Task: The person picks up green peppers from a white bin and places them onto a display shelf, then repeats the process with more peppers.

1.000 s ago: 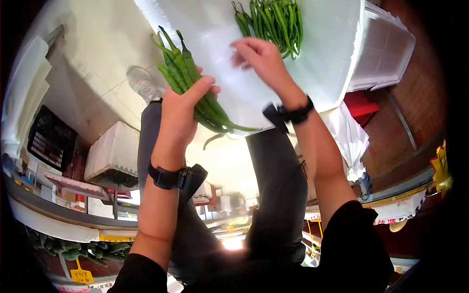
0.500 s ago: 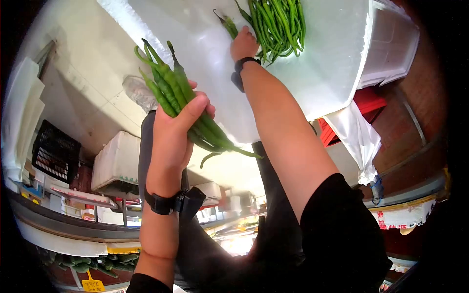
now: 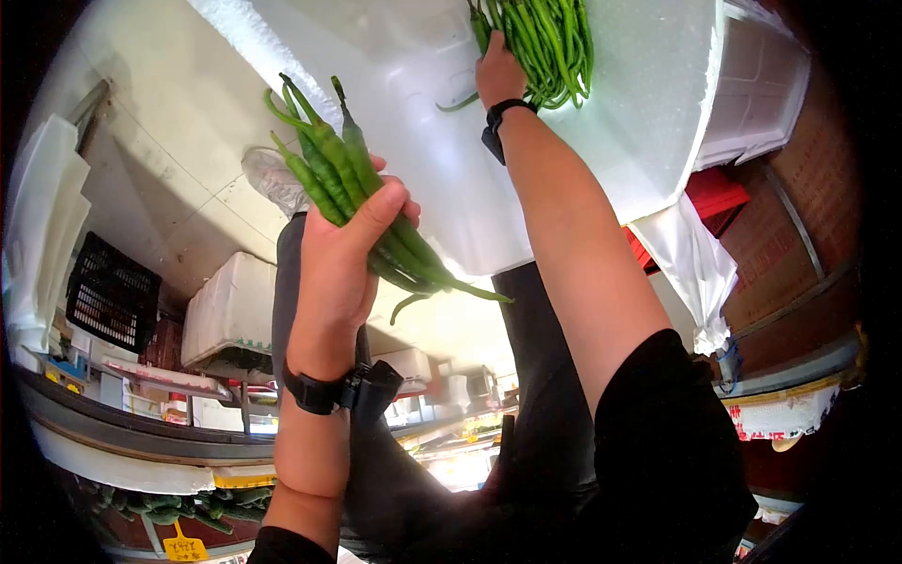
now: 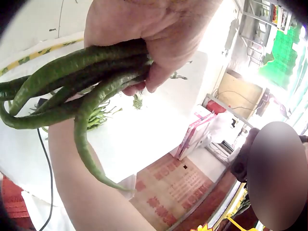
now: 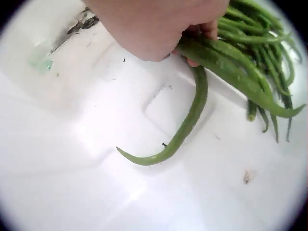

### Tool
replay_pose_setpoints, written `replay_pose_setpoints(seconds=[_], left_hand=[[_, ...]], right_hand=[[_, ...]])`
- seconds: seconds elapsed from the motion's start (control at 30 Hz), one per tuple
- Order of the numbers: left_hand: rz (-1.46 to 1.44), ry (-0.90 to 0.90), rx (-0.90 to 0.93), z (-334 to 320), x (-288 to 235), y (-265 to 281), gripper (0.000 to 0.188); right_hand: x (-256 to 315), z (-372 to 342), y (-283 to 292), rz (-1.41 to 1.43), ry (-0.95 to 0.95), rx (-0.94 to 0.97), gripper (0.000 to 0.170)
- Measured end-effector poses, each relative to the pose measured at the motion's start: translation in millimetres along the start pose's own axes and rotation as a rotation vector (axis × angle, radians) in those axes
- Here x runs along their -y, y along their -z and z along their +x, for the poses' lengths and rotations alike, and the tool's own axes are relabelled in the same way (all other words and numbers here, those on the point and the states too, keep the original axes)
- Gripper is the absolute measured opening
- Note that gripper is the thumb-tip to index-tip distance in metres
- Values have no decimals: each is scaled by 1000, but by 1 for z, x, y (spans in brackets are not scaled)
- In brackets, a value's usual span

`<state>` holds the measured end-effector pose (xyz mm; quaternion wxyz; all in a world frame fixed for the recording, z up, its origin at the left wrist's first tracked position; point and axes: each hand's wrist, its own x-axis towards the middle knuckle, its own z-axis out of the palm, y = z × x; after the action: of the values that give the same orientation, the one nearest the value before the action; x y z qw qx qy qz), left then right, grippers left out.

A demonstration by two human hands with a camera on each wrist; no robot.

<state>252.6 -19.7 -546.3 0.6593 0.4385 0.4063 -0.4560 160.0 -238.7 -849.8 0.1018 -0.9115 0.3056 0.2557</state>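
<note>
The left hand grips a bunch of long green peppers, stems pointing up and away, tips hanging past the palm. In the left wrist view the same peppers lie under the curled fingers. At the left edge of a pile of green peppers on the white foam surface, the right hand reaches down. The right wrist view shows that hand with its fingers curled round a few peppers, one curved pepper hanging below; its fingertips are partly hidden.
The white foam box surface spans the top. A black crate and a white foam box stand on the left. A red crate and a white bag are at right. Dark green vegetables lie lower left.
The right hand has crossed from near the left hand to the pile's left side, taking hold of peppers there. The left hand, still gripping its bunch, has shifted slightly toward the body.
</note>
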Motion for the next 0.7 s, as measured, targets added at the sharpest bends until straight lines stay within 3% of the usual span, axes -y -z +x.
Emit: replay_pose_setpoints(seconds=[0.2,0.33,0.47,0.57,0.7], left_hand=[[-30,-12,-15,1,3,1,39],[8,1,-11,2,4,-1,37],[16,-8,-2,3,4,-4,35],[-11,-2,-20,3,5,-3,39],[-25,5,4,4,5,0,37]], right_hand=[[6,11,-1,22,1,-44,34],[15,11,10,136,202,-234,32],[25,9,32,261,-64,17,40],[12,10,27,237,-207,-61,41],[3,18,19,55,-22,-30,34]])
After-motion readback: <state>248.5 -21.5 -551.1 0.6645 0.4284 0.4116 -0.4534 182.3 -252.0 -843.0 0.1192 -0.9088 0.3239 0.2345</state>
